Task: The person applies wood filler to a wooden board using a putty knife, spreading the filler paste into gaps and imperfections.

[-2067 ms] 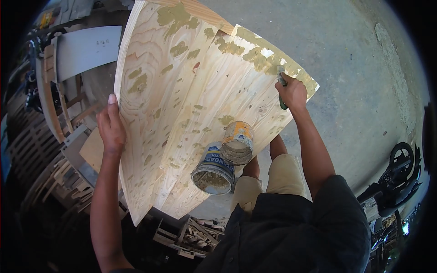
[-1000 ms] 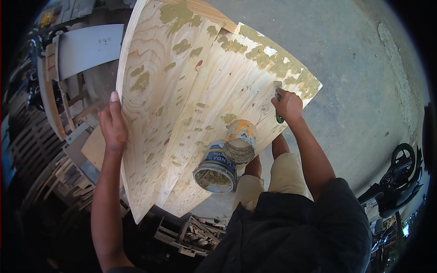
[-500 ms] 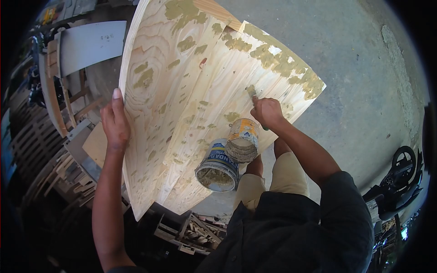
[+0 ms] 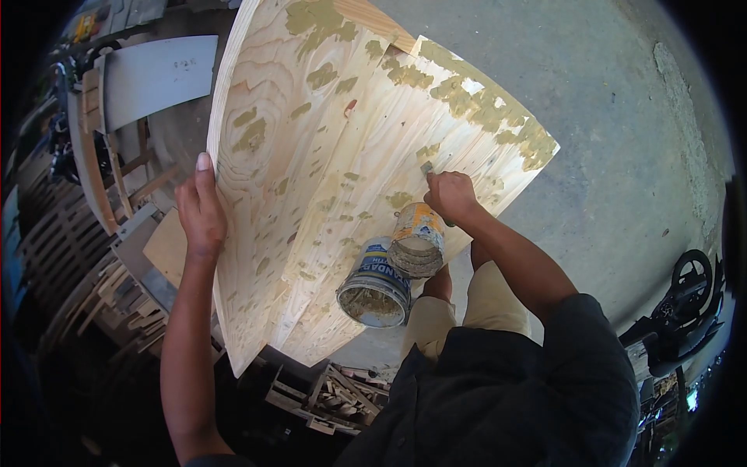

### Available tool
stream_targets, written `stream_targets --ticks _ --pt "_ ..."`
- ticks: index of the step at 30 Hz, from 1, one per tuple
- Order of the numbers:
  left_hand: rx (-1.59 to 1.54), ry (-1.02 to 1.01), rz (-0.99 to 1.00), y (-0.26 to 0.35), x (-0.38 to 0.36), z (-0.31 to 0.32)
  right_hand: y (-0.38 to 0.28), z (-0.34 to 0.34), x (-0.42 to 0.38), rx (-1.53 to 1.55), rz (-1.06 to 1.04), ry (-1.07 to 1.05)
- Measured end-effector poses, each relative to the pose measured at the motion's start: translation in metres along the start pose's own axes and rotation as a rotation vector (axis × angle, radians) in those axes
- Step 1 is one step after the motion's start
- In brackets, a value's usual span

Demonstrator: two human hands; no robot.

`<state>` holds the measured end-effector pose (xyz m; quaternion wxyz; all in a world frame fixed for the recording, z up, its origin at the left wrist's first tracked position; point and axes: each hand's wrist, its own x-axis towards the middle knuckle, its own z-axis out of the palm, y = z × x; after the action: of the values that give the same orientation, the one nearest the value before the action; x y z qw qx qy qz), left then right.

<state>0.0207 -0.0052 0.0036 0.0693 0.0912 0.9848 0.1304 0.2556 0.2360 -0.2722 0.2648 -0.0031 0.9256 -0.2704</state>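
Observation:
A pale wooden panel (image 4: 327,156), dotted with smears of tan-green filler, spreads out in front of me. My left hand (image 4: 201,208) grips its left edge, thumb lying along the rim and fingers curled on the outer side. In my right hand (image 4: 453,196) is a putty knife (image 4: 426,167), its blade tip against the wood beside a fresh filler patch (image 4: 427,150); part of a green handle shows below the fist. Just below this hand a filler-crusted can (image 4: 417,240) with an orange and white label stands on the panel, against a larger blue bucket (image 4: 373,282) with filler residue inside.
A white board (image 4: 159,82) on a wooden frame lies at the upper left. Wood offcuts fill a crate (image 4: 338,397) below the panel, and more scraps (image 4: 124,300) lie left. Concrete floor (image 4: 615,156) stretches right, with a black wheeled object (image 4: 685,311) at the edge.
The putty knife has been drawn slightly back toward me and left, and a filler patch now shows above its blade. The left hand keeps its hold on the panel edge.

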Motion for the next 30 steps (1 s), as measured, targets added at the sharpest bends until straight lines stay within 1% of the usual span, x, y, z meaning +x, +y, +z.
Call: stream_targets --ticks 2,4,6,8,9,11,13,14,15,16,18,19,21,22,25,28,29,30 --pt "0.016 -0.002 -0.019 -0.005 0.001 0.000 -0.004 -0.010 0.003 0.102 0.047 0.137" --pt "0.033 -0.020 -0.039 -0.006 -0.001 -0.001 0.004 -0.003 0.006 0.094 0.057 0.131" --pt "-0.028 -0.025 -0.054 -0.003 0.000 -0.001 0.011 0.004 0.005 0.082 0.073 0.132" --pt "-0.048 -0.024 -0.056 -0.010 0.001 0.001 0.008 -0.006 0.001 0.006 0.037 -0.051" --pt "-0.068 -0.024 -0.060 -0.013 0.001 0.002 0.009 -0.012 0.001 0.005 0.038 -0.052" --pt "-0.042 0.000 -0.060 -0.011 -0.001 0.003 0.013 -0.020 0.005 0.063 0.106 0.085" --pt "-0.013 0.016 -0.060 -0.010 -0.002 0.001 0.025 -0.016 0.004 0.056 0.109 0.079" --pt "0.000 -0.034 -0.082 -0.010 -0.001 -0.001 0.033 -0.010 0.000 0.048 0.114 0.072" --pt "0.012 -0.079 -0.103 -0.010 0.001 -0.003 0.038 -0.002 -0.002 0.038 0.111 0.005" --pt "0.010 -0.076 -0.100 -0.009 0.001 -0.002 0.036 -0.008 -0.002 0.036 0.111 0.009" --pt "0.011 0.011 -0.053 -0.006 -0.002 0.001 0.031 -0.018 -0.005 0.014 0.100 -0.025" --pt "0.010 0.016 -0.052 -0.005 -0.002 0.001 0.032 -0.024 -0.003 0.013 0.098 -0.021" --pt "0.020 0.010 -0.048 -0.005 -0.002 0.001 0.033 -0.031 0.001 0.078 0.134 0.125" --pt "0.021 0.008 -0.048 -0.004 -0.002 0.000 0.039 -0.028 0.001 0.080 0.135 0.124" --pt "0.001 -0.021 -0.047 -0.002 0.001 -0.002 0.049 -0.028 -0.007 0.015 0.110 -0.032" --pt "-0.010 -0.026 -0.037 -0.001 0.000 -0.001 0.038 -0.044 -0.006 0.000 0.136 -0.051" --pt "0.002 -0.013 -0.037 -0.003 -0.001 0.000 0.040 -0.044 -0.003 -0.001 0.133 -0.050" --pt "0.017 -0.002 -0.037 -0.004 -0.001 0.000 0.044 -0.041 0.001 0.039 0.144 0.046"
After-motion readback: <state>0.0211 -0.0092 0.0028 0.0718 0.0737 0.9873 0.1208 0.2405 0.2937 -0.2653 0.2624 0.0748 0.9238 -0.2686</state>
